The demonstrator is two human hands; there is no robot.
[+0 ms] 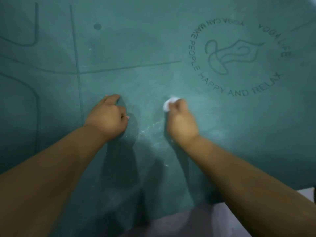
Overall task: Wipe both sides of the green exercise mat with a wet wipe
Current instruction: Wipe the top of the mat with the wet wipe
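1. Nearest the camera, two bare forearms reach forward over the green exercise mat (153,74), which fills almost the whole view and lies flat
2. The right hand (181,120) has its fingers curled round a crumpled white wet wipe (168,104) and presses it onto the mat near the middle of the view; the wipe pokes out past the fingertips
3. A pale, streaky sheen shows on the mat between and just below the two hands
4. The left hand (109,115) rests on the mat beside it, well apart from the wipe, fingers curled under in a loose fist and holding nothing
5. Pressed guide lines (75,48) run across the mat's left half
6. At upper right sits a round embossed logo (234,57) ringed with lettering
7. Pale floor (304,194) shows past the mat's edge at lower right
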